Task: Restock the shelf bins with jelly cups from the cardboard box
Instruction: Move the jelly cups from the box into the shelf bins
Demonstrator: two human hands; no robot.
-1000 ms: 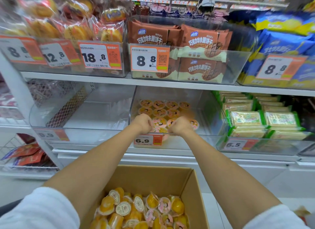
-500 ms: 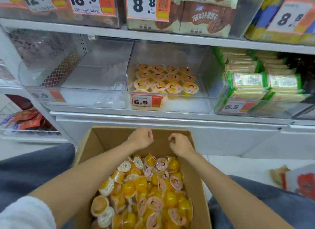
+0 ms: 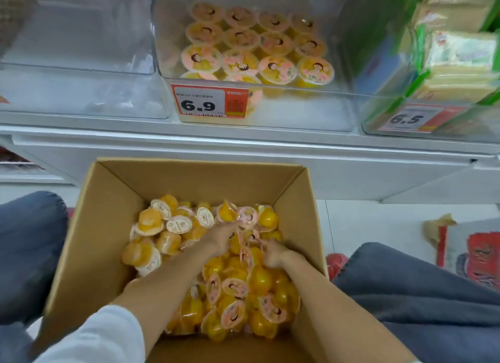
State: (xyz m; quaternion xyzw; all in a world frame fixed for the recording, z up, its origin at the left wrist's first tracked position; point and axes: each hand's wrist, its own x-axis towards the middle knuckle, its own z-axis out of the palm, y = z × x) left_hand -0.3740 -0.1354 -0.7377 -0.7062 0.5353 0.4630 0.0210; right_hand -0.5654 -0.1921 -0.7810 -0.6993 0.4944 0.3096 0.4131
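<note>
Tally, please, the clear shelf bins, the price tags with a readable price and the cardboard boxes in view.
Clear shelf bins: 3
Readable price tags: 2
Cardboard boxes: 1
Total: 6

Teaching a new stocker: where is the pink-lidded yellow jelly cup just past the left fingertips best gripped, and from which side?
Probably pinch the pink-lidded yellow jelly cup across its round rim, from above: it tops the pile in the brown cardboard box, lid facing up.
</note>
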